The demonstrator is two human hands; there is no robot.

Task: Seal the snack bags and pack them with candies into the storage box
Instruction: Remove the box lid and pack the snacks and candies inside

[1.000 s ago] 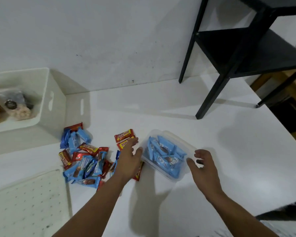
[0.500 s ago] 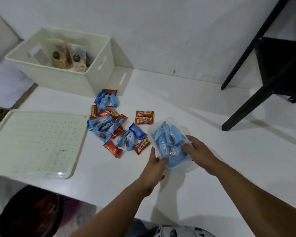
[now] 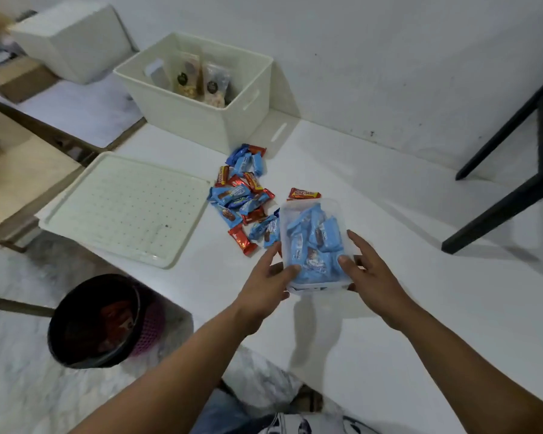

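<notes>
Clear plastic, the one small container (image 3: 314, 245) is sitting between my two hands above the white table (image 3: 389, 308); it is filled with blue-wrapped candies (image 3: 311, 242), too overlapped for me to be counting them. My left hand (image 3: 264, 286) is gripping its near-left corner, thumb tip resting on the top edge, the other fingers running along the left side. My right hand (image 3: 373, 277) is gripping the near-right corner, thumb pressing on the top, fingers spreading along the right wall. Both hands are moderately open, each closing only on the container's edge.

One loose pile of candies (image 3: 242, 198), blue and red wrappers mixed, is lying on the table just left of the container; the pieces are overlapping, so I am giving no exact count. One red candy (image 3: 304, 193) is lying apart, just beyond the container's far edge.

One cream storage box (image 3: 201, 120) is standing at the far side of the table, against the wall. Two snack bags (image 3: 201, 79) with dark round labels are standing upright inside it. One perforated cream lid (image 3: 123, 208) is lying flat left of the pile. One dark bin (image 3: 101, 321) is standing on the floor below the table's near-left edge.
</notes>
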